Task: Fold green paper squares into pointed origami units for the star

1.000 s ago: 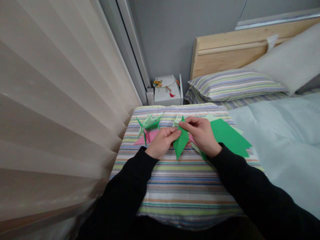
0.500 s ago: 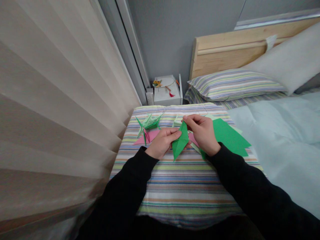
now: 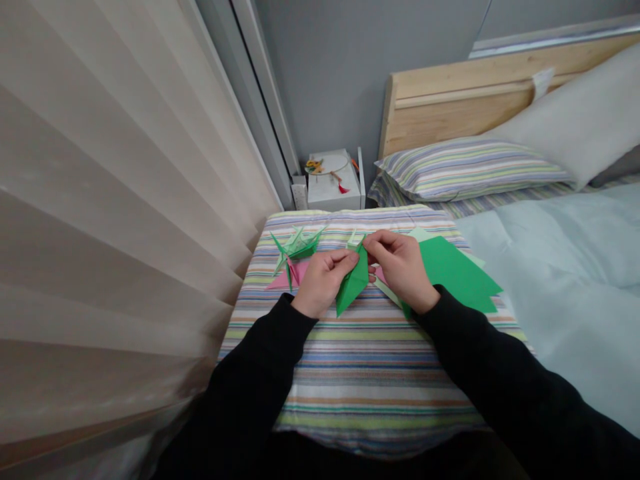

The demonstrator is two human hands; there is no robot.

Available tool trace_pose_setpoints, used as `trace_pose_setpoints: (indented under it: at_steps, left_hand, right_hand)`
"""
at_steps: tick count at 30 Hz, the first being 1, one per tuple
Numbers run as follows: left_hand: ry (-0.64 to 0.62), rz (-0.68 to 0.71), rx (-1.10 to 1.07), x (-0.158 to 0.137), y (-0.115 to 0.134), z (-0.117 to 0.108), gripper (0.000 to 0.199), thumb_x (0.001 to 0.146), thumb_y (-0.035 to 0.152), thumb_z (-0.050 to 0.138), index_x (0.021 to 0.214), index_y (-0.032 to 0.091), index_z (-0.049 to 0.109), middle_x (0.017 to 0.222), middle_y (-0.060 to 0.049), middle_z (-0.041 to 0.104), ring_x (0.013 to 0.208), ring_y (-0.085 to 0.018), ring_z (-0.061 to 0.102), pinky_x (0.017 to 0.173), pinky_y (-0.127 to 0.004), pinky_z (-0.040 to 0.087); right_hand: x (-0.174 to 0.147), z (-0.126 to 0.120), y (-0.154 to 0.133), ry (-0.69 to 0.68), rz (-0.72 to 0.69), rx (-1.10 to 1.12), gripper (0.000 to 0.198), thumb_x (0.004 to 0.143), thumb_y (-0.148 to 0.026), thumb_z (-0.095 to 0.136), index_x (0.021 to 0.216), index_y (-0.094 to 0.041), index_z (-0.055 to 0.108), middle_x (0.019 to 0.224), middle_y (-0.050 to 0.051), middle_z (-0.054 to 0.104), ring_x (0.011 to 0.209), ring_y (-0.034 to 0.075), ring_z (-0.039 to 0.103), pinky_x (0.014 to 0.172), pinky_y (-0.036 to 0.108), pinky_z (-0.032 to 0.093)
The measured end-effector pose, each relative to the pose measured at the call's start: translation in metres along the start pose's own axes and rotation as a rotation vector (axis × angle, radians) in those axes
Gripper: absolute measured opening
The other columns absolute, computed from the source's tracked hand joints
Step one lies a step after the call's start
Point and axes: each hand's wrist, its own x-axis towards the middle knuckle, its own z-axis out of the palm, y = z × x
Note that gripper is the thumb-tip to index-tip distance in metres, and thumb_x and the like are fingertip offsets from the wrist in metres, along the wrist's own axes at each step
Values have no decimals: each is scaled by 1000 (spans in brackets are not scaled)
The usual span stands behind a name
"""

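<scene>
A partly folded piece of green origami paper [image 3: 353, 283], diamond-like with a pointed lower tip, is held above the striped cloth [image 3: 380, 373]. My left hand [image 3: 325, 277] grips its left side, thumb on top and fingers behind. My right hand [image 3: 403, 263] pinches the paper near its upper tip. Left of my hands lie folded paper cranes, one green [image 3: 305, 250] and one pink [image 3: 296, 272], partly overlapping. Sheets of green paper [image 3: 457, 277] lie to the right, beside my right wrist. Pale green and pink paper shows partly beneath my right hand.
Pleated curtain [image 3: 125, 233] hangs close on the left. Behind the cloth-covered table stands a small white cabinet [image 3: 327, 197] with a red tassel [image 3: 343, 189] on it. To the right is a bed with a pale blue quilt [image 3: 575, 253], a striped pillow [image 3: 475, 170] and a wooden headboard [image 3: 440, 120].
The folded green paper has shifted slightly left and turned, its lower tip swinging left. My left thumb has moved up toward its upper end; my right fingers stay at the upper tip.
</scene>
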Motion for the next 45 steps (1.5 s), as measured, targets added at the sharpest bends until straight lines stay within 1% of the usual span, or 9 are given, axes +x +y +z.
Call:
trace_pose_setpoints:
  at_steps: [4, 8, 14, 20, 27, 32, 39, 43, 45]
  left_hand:
    - [33, 64, 25, 0, -1, -1, 44, 80, 54, 84, 83, 11, 79, 77, -9, 79, 69, -24, 77, 69, -33, 62]
    - [25, 103, 86, 1, -1, -2, 40, 83, 52, 81, 82, 12, 80, 73, -8, 78, 66, -20, 75, 66, -28, 57]
    - [18, 112, 104, 0, 0, -2, 39, 81, 51, 83, 80, 12, 81, 69, -6, 77, 61, -18, 72, 63, -27, 54]
    - [12, 134, 156, -1, 4, -1, 41, 84, 54, 80, 78, 13, 81, 69, -6, 78, 63, -18, 72, 64, -27, 56]
    - [1, 97, 147, -2, 3, -1, 38, 81, 50, 83, 84, 12, 81, 71, -6, 78, 65, -19, 74, 65, -28, 57]
    - [16, 75, 165, -2, 2, -1, 38, 82, 50, 82, 84, 12, 80, 72, -7, 78, 69, -21, 75, 67, -29, 58]
    - [30, 75, 129, -2, 3, 2, 40, 80, 51, 84, 83, 12, 79, 75, -9, 79, 69, -24, 77, 70, -34, 61]
    - [47, 94, 134, -1, 3, 1, 41, 81, 53, 83, 86, 12, 80, 78, -8, 79, 71, -23, 77, 71, -33, 61]
    - [49, 106, 140, -1, 2, 0, 42, 81, 53, 83, 87, 12, 80, 77, -7, 79, 70, -22, 76, 70, -31, 60]
  right_hand:
    - [0, 1, -3, -25, 9, 37, 27, 86, -41, 76, 73, -18, 67, 59, -3, 56, 51, 11, 51, 46, 25, 42]
    - [-1, 3, -5, -70, 20, 81, 24, 78, -34, 84, 72, -18, 67, 60, -5, 59, 48, 9, 52, 45, 24, 44]
    - [-2, 6, -8, -31, 57, 131, 24, 76, -32, 84, 69, -18, 67, 55, -6, 56, 44, 7, 50, 41, 21, 42]
    - [-2, 6, -8, -33, 85, 140, 27, 66, -29, 92, 68, -18, 68, 57, -6, 60, 46, 8, 52, 41, 22, 45]
    - [-1, 8, -5, 38, 106, 216, 23, 71, -34, 87, 72, -20, 69, 61, -5, 59, 46, 8, 49, 38, 22, 41]
    - [0, 6, -5, 56, 93, 165, 21, 75, -36, 83, 71, -19, 70, 61, -4, 58, 46, 10, 47, 38, 24, 37]
    - [4, 0, -3, 88, -59, -26, 32, 87, -46, 73, 68, -19, 70, 65, 0, 62, 64, 14, 55, 60, 29, 47]
    - [1, 2, -4, -22, 49, 68, 27, 80, -44, 80, 71, -21, 68, 62, -3, 56, 55, 12, 49, 49, 27, 40]
    - [1, 2, -5, -22, 72, 86, 24, 76, -40, 82, 71, -21, 68, 60, -4, 55, 54, 12, 48, 47, 26, 39]
